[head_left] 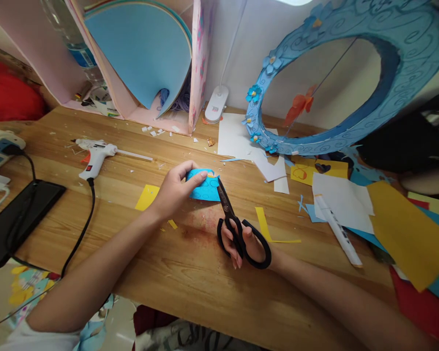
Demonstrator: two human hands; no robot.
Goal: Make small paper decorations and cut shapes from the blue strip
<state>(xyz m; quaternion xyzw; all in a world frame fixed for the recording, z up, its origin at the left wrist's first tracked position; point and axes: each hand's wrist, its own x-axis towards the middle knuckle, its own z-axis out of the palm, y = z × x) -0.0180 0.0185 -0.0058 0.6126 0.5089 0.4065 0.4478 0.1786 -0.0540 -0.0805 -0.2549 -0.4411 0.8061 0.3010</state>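
Observation:
My left hand (178,187) pinches a small piece of blue paper (206,189) with drawn outlines on it, held over the middle of the wooden table. My right hand (241,241) has its fingers through the handles of black scissors (229,209). The scissor blades point up and left and meet the right edge of the blue paper. Whether they bite into it cannot be made out. A yellow paper piece (147,197) lies beside my left wrist. A thin yellow L-shaped strip (264,224) rests just beyond my right hand.
At left lie a white glue gun (97,155) with its cord, a black phone (20,222) and a power strip (3,146). A pink box (195,68) and a blue decorated ring (417,58) stand behind. On the right are coloured papers (409,229) and a white marker (338,231).

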